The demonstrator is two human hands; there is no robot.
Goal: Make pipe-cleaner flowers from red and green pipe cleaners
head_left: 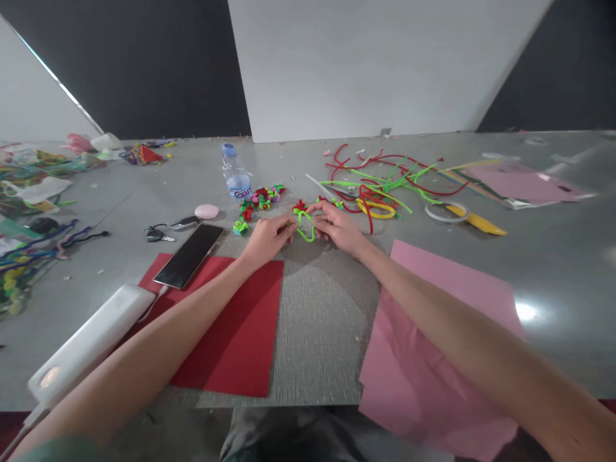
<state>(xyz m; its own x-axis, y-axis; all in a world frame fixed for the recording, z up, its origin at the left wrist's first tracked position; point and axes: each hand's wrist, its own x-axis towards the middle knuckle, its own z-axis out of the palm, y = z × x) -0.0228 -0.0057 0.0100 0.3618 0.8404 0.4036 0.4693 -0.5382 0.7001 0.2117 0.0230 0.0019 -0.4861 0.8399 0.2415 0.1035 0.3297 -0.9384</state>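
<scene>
Between my two hands is a bright green pipe cleaner (308, 238), bent into an open, wavy loop. My left hand (269, 239) pinches its left side with thumb and fingers. At its right side, the fingers of my right hand (337, 228) close on the pipe cleaner too. Just beyond the hands lie small flower-like pieces of twisted pipe cleaner (264, 197) in red, green, pink and purple. A single green piece (240, 228) sits left of my left hand. Loose red and green pipe cleaners (385, 176) spread out behind my right hand.
A water bottle (235, 173) stands at the back. Left are a phone (190, 255) on red paper (240, 327), a white power bank (94, 340), pliers (161, 235) and more craft scraps (29, 250). Right are pink paper (409, 359), a tape roll (445, 212) and a yellow cutter (481, 222).
</scene>
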